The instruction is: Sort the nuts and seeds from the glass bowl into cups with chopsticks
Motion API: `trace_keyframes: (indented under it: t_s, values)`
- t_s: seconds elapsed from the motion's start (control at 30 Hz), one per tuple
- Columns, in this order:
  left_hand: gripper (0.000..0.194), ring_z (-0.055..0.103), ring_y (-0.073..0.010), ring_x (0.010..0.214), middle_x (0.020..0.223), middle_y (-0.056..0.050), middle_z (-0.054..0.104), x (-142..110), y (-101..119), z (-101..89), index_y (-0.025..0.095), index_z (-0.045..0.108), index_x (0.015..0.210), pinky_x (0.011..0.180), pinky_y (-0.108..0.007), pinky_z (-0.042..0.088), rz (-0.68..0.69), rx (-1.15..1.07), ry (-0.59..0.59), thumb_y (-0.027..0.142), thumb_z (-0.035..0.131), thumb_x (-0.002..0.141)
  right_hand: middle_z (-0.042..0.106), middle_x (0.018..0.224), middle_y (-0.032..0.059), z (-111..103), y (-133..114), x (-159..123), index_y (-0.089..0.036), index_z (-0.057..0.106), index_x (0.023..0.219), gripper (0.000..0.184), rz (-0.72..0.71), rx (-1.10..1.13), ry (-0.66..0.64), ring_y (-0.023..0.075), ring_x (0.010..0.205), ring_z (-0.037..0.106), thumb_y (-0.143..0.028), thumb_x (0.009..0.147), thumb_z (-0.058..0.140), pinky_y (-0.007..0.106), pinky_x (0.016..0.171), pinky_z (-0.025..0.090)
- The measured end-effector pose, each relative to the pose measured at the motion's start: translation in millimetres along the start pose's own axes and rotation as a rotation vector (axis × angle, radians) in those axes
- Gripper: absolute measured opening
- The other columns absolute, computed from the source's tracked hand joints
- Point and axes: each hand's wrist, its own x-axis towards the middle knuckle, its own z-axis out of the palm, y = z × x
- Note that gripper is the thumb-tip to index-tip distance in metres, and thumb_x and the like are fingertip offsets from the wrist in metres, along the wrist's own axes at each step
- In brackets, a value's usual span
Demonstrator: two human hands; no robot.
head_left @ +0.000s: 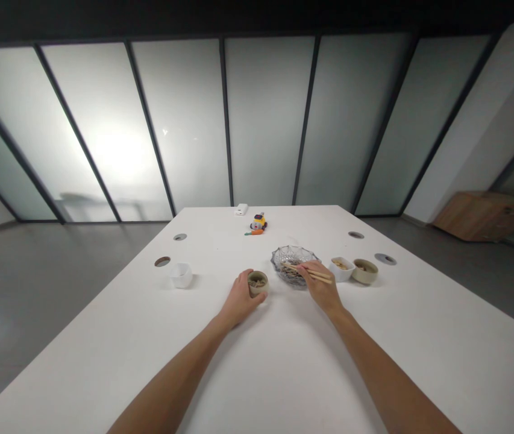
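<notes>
My left hand (pixel 241 299) is wrapped round a small beige cup (pixel 260 290) standing on the white table, with a few dark bits inside it. In my right hand (pixel 322 290) is a pair of wooden chopsticks (pixel 319 276), their tips down in a clear glass bowl (pixel 277 260). Small dark pieces, perhaps sunflower seeds, lie in that bowl; whether the tips pinch one is too small to tell. Just right of my right hand stand a white cup (pixel 342 274) holding pale yellowish pieces and a second beige cup (pixel 365 274).
A white cup (pixel 181 276) stands at the left. Farther back are a yellow toy vehicle (pixel 259 222), an orange carrot-shaped thing (pixel 255 232) and a white box (pixel 241 209). Round holes with grey covers (pixel 385 259) are set along both sides of the table (pixel 257 374).
</notes>
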Motion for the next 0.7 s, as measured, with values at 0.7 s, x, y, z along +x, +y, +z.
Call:
trace_keyframes:
  t_s: [0.7]
  values:
    - [0.065, 0.056, -0.0307, 0.134, 0.141, -0.014, 0.06, -1, 7, -3.7, 0.02, 0.052, 0.14, 0.117, -0.045, 0.041, -0.008, 0.006, -0.018, 0.03, 0.078, 0.08, 0.077, 0.078, 0.0082, -22, -40, 13, -0.024, 0.073, 0.082, 0.05, 0.187, 0.17, 0.097, 0.027, 0.068, 0.072, -0.072, 0.089, 0.064, 0.043, 0.067, 0.062]
